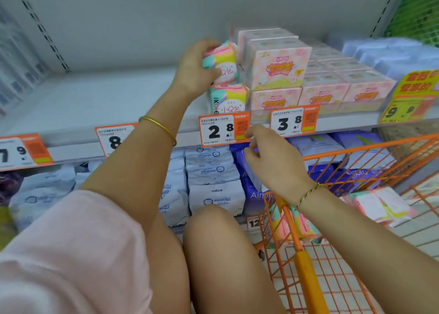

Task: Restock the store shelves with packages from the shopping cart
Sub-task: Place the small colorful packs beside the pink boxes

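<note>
Placing step under way, by the look of it. Left hand [197, 72] up at the shelf [95, 99], fingers [212, 72] clamped round a small pastel pack [222, 63], thumb on the near face, the rest wrapped over the top. Pack held upright with a slight tilt, long axis roughly vertical, directly above a matching pack [229, 99] already standing at the shelf front. Just to the right of the gripping fingers, nearly touching the held pack, a stack of pink boxes [278, 64]; to their left, bare shelf. Below and slightly right of them, the orange price tag [224, 128] marked 2.8.

Right hand [273, 161] lower down, between shelf edge and the orange cart [356, 171], fingers loosely curled and apart, holding nothing (blur leaves the fingertips soft). More pastel packs [294, 223] in the cart, below and just right of that hand, near its wrist.

Coming move likely turns on one thing: the slot for the held pack lies straight beneath or just behind the left fingers, so a short lowering, kept upright and clear of the boxes on the right. For the next pack, right hand plainly the nearer, cart stock sitting under it. Main risk probably toppling the standing pack underneath.
</note>
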